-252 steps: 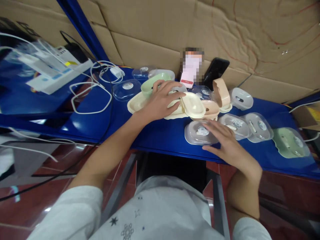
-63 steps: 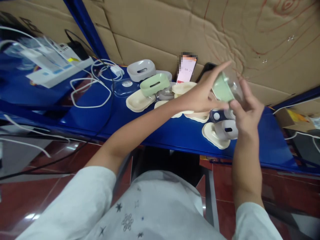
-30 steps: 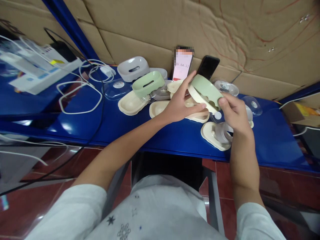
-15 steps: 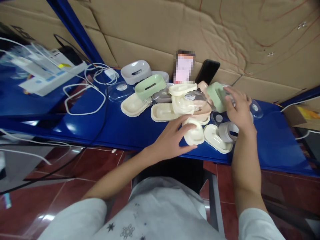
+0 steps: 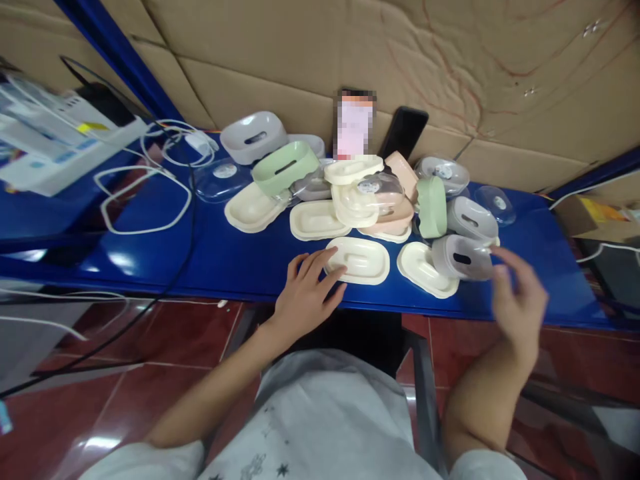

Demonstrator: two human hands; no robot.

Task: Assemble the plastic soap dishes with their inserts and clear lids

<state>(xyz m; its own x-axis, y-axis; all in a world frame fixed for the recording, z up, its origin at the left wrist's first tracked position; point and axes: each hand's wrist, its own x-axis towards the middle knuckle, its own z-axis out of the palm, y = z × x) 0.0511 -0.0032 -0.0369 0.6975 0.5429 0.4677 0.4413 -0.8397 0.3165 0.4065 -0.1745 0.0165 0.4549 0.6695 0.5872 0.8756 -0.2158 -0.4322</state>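
left hand on front tray, right hand at grey box

front tray (image 5: 358,264): cream, flat on the blue table (image 5: 227,260), near its front edge, raised bar in the middle. left hand (image 5: 306,290) comes in from the left, fingers spread, fingertips at the tray's left end, nothing pinched. right hand (image 5: 520,307) is at the right end of the grey box (image 5: 460,247), fingers parted, blurred; can't tell if it pinches the box or only sits beside it.

grey box has a dark slot facing front, its left end over the right end of the side tray (image 5: 419,267), also cream. just behind: rear grey box (image 5: 479,215), and the green box (image 5: 434,207) tipped on its side, wavy rim to the left. clear cover (image 5: 495,203) flat at far right.

behind the front tray, a heap: mid tray (image 5: 320,220), peach box (image 5: 397,212), clear lid (image 5: 375,193) with a round sticker, top tray (image 5: 353,171) tilted over the pile. to the left, slotted green dish (image 5: 283,165) over the left tray (image 5: 250,210), grey dish (image 5: 255,128) behind it.

back: lit phone (image 5: 354,127), screen pixelated, and dark phone (image 5: 406,130), both leaning on cardboard (image 5: 275,60). far left: white cable (image 5: 143,230) looped on the table, power strip (image 5: 65,170) loaded with plugs.
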